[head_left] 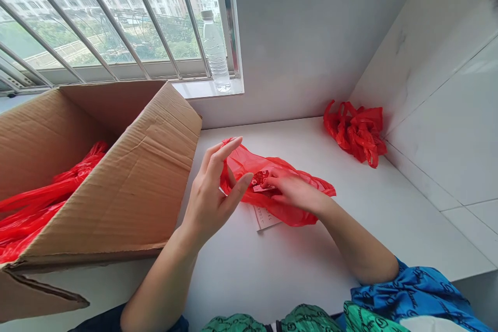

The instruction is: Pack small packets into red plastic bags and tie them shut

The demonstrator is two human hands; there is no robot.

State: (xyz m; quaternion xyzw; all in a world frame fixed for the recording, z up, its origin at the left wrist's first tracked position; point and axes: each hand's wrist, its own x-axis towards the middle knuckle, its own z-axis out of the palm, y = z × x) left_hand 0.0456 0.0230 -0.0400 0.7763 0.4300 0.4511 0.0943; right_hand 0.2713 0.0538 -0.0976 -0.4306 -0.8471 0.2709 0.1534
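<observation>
A translucent red plastic bag [295,212] lies spread on the white counter in front of me. My left hand [212,187] is at the bag's left end, fingers stretched out and thumb apart; whether it touches the plastic behind it I cannot tell. At the bag's mouth, my right hand [293,189] has its fingers closed at the edge of a small red printed packet [260,180]. The palm side of that hand is hidden. From under the bag sticks out a pale card with printed characters [266,219].
An open cardboard box [128,187] on the left holds a heap of red plastic bags [50,192]. More crumpled red bags [356,132] lie in the far right corner against the tiled wall. A clear water bottle [216,54] stands on the sill of the barred window.
</observation>
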